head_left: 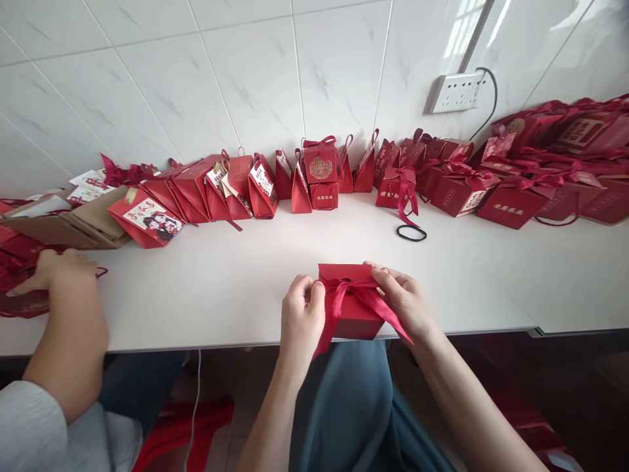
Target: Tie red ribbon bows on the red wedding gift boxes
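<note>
A red gift box (356,327) sits at the table's front edge, directly before me. A pink-red satin ribbon (338,303) is tied across its top, and its two tails hang down over the front. My left hand (303,314) is closed at the box's left side, pinching the ribbon between thumb and curled fingers. On the other side, my right hand (403,298) has its thumb on the ribbon by the right top corner, fingers partly hidden behind the box. A black elastic band (411,233) lies behind the box to the right.
Along the tiled wall stand several red gift boxes (322,164), with more piled at right (515,200). At left, a co-worker's hand (59,269) rests over red boxes near brown cardboard (83,219). A power strip (458,92) is on the wall.
</note>
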The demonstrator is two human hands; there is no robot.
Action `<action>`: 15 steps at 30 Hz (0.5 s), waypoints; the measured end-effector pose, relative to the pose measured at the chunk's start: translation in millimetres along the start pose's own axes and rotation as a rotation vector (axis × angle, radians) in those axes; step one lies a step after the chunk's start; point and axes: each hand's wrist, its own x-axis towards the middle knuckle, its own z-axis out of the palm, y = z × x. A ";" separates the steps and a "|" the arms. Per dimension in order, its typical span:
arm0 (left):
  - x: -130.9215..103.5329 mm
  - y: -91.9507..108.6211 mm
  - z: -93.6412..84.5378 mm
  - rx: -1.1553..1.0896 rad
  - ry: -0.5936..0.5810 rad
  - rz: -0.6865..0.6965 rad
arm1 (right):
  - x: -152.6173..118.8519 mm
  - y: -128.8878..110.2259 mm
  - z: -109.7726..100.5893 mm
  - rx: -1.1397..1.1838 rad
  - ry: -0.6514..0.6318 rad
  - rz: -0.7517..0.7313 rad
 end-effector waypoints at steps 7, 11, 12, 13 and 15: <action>-2.7 9.8 -15.5 0.030 -0.222 -0.066 | -17.6 -22.3 -4.6 -0.472 0.121 -0.370; 4.1 11.2 -16.9 0.056 -0.183 -0.045 | -31.7 -30.8 7.0 -0.792 -0.013 -0.571; 5.8 11.1 -16.3 0.054 -0.194 -0.035 | -32.4 -29.7 9.8 -0.835 -0.039 -0.595; 7.2 10.6 -15.6 0.055 -0.207 -0.023 | -32.2 -27.6 12.0 -0.868 -0.056 -0.604; 8.4 8.9 -14.0 0.059 -0.224 -0.001 | -30.6 -22.4 14.5 -0.902 -0.076 -0.572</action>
